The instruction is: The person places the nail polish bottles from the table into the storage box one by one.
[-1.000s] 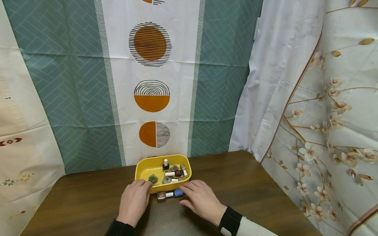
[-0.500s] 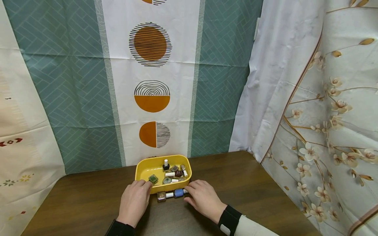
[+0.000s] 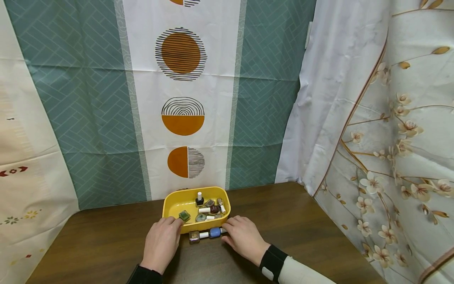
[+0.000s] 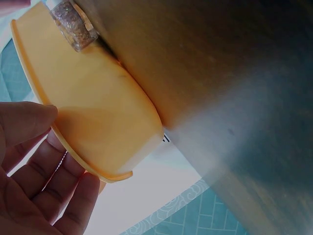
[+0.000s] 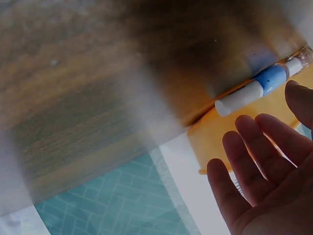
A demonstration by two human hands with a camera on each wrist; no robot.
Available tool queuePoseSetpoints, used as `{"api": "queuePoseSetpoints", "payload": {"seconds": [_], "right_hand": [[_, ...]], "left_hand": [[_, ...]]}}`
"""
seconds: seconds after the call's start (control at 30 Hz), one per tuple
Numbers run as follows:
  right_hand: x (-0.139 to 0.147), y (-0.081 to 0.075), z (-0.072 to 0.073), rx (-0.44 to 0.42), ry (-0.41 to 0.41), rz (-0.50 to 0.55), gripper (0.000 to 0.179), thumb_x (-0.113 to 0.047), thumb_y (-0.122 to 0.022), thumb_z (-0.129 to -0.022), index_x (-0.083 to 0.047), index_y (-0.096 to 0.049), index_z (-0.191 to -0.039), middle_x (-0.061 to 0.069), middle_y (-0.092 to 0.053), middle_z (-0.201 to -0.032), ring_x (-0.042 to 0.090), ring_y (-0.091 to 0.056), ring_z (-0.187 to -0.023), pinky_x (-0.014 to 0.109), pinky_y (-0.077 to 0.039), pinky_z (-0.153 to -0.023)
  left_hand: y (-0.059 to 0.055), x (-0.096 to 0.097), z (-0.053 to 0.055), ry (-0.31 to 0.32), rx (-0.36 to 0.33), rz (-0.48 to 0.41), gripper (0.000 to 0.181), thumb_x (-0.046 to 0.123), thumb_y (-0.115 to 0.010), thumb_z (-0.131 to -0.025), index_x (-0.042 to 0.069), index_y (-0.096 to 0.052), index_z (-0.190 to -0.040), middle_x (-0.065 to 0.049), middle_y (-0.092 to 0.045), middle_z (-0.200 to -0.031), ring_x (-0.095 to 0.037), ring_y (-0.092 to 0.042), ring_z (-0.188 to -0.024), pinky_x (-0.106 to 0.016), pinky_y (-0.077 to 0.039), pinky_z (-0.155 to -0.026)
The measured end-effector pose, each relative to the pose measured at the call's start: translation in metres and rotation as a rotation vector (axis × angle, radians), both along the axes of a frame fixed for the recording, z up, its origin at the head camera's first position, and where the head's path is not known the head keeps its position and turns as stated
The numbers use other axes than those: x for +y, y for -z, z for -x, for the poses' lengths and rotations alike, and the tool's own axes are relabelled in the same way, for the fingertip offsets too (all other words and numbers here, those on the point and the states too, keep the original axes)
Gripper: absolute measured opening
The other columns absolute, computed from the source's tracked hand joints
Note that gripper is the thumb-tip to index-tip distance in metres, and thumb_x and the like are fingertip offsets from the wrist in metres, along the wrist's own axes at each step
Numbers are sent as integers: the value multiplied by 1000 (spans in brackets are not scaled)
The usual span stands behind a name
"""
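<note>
In the head view a yellow plastic tray stands on the table, and my left hand grips its front left rim. The left wrist view has the thumb on the rim's outer side, the other fingers behind it. Along the tray's front lie two nail polish bottles: a glittery brown one and a blue one, both white-capped. My right hand is by the blue bottle's cap and the tray's front right corner. Its fingers are relaxed and hold nothing; in the right wrist view they look apart from the blue bottle.
Inside the tray are an upright black nail polish bottle, a dark red one lying down, a green stone and several other stones and white caps. The brown wooden table ends at a patterned curtain behind.
My right hand has shifted a little to the right, off the blue bottle, so that its white cap shows. The left hand has stayed on the tray's rim.
</note>
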State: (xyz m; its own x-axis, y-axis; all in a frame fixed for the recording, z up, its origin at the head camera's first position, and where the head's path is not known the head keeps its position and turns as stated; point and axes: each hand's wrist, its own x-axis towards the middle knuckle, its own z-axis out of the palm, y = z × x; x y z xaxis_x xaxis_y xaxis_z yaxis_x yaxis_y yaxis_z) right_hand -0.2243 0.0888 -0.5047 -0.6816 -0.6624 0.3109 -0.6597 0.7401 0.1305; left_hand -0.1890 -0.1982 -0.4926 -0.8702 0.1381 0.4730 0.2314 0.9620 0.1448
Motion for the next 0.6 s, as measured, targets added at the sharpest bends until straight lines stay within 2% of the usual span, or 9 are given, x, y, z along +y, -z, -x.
{"api": "queuePoseSetpoints", "payload": {"seconds": [0.23, 0.6], "right_hand": [[-2, 1, 3, 6, 14, -13, 32, -42, -81, -103, -18, -80, -124, -5, -75, -115, 14, -68, -106, 36, -59, -95], [-3, 2, 9, -52, 38, -22, 28, -40, -83, -102, -19, -80, -120, -7, -74, -108, 12, -67, -99, 31, -58, -86]], "left_hand": [[0, 0, 0, 1, 8, 4, 13, 9, -91, -91, 10, -81, -100, -4, -71, -89, -25, -64, -83, -50, -60, -86], [1, 0, 1, -1, -4, 0, 13, 9, -91, -92, 10, -81, -100, -3, -71, -88, -25, -64, -82, -51, -60, -86]]}}
